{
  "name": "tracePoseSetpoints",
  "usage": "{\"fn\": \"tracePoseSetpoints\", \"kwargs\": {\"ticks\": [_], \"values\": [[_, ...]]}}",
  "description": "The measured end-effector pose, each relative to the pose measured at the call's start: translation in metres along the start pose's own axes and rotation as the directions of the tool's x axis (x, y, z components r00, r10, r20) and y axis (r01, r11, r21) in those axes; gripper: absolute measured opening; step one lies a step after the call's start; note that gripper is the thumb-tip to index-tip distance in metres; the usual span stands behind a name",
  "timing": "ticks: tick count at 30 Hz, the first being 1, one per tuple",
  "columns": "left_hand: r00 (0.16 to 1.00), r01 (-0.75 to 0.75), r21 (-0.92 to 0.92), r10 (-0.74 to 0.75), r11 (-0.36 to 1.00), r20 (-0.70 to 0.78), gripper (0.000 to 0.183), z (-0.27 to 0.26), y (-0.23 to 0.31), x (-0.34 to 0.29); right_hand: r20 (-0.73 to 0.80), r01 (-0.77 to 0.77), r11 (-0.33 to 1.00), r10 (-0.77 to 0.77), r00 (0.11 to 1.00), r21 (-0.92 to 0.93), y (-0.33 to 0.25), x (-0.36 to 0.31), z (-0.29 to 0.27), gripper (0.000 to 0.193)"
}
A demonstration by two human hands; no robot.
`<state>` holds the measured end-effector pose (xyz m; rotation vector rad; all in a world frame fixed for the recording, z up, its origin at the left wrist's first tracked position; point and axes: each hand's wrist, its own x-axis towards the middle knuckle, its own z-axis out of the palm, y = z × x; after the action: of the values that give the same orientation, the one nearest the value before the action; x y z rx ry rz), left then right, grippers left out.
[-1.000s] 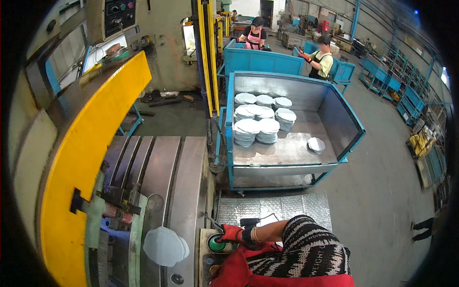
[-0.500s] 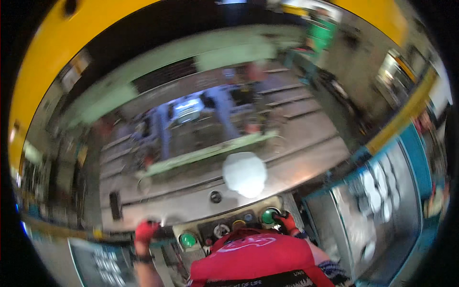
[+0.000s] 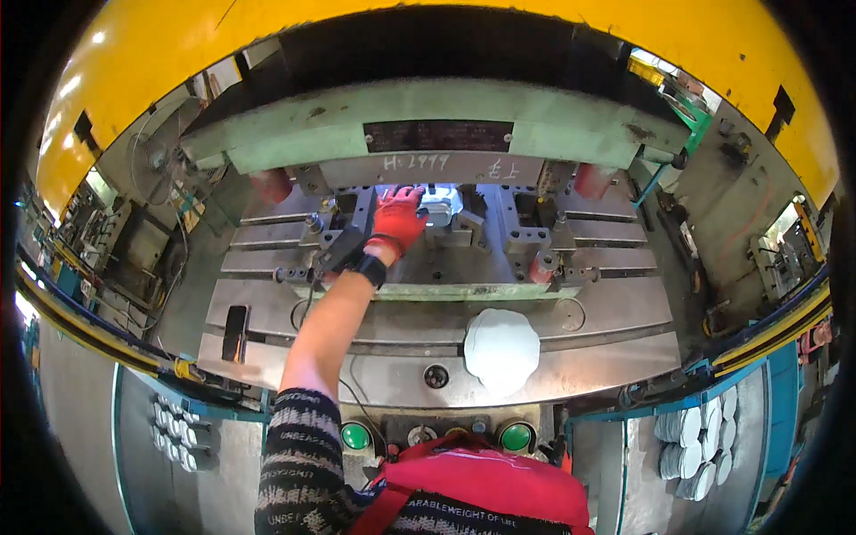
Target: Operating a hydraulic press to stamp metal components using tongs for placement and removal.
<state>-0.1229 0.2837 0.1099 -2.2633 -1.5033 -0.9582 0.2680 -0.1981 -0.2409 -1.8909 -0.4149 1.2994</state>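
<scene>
My left hand (image 3: 400, 218), in a red glove, reaches into the press over the lower die (image 3: 437, 263). Its fingers are spread, with thumb and forefinger at the left edge of a shiny, pale metal piece (image 3: 441, 206) on the die; any contact is hard to make out. At the right green button (image 3: 515, 436), a dark and red-orange patch (image 3: 566, 458) may be part of my right hand, but its fingers cannot be made out. A stack of pale, scallop-edged metal blanks (image 3: 502, 351) lies on the press bed nearer to me.
Above the die hangs the green upper block (image 3: 312, 132) beneath the yellow press frame (image 3: 428, 16). A phone (image 3: 234, 333) lies on the bed's left. Trays hold formed pieces (image 3: 181, 434) at left and flat blanks (image 3: 695, 446) at right. Another green button (image 3: 355, 435) is at front left.
My left hand has gone from beside the left button up into the die. My right hand, earlier plain at the right button, is now mostly hidden. The view has levelled and sharpened.
</scene>
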Motion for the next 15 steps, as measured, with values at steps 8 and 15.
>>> {"fn": "tracePoseSetpoints", "kwargs": {"ticks": [8, 15], "values": [[0.975, -0.070, 0.143, 0.038, 0.987, 0.220, 0.049, 0.077, -0.035, 0.034, -0.144, 0.242, 0.934, -0.210, 0.967, 0.264, -0.164, -0.142, 0.018, 0.032], [0.950, 0.073, 0.082, -0.095, 0.994, 0.299, 0.043, -0.037, 0.012, 0.002, -0.203, 0.441, 0.804, -0.392, 0.897, 0.398, -0.209, -0.158, 0.035, 0.034]]}}
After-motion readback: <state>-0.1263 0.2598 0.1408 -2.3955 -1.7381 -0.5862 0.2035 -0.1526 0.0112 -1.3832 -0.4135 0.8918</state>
